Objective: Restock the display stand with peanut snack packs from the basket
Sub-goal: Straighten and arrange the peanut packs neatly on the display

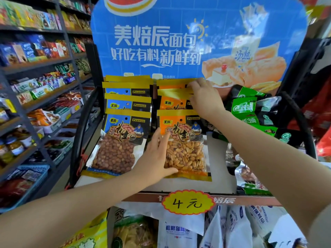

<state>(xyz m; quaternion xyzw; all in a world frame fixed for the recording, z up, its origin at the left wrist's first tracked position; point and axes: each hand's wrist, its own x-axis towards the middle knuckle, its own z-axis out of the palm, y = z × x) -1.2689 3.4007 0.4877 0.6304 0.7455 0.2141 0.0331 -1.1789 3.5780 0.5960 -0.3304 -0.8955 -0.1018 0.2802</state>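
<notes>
Two columns of peanut snack packs lie overlapped on the display stand's sloped white shelf (pixel 220 167). The blue-label packs (pixel 123 136) fill the left column, the orange-label packs (pixel 186 145) the right one. My left hand (pixel 157 156) lies flat with spread fingers on the left edge of the front orange pack. My right hand (pixel 202 99) reaches up the same column and its fingers pinch the yellow top edge of a rear orange pack (pixel 172 102). No basket for the packs shows in view.
Green snack bags (pixel 254 111) fill the stand's right side. A yellow "4元" price tag (pixel 188 202) hangs on the front lip. Store shelves (pixel 35 97) with a blue plastic basket (pixel 32 179) of other goods run along the left. Bagged goods sit on the tier below.
</notes>
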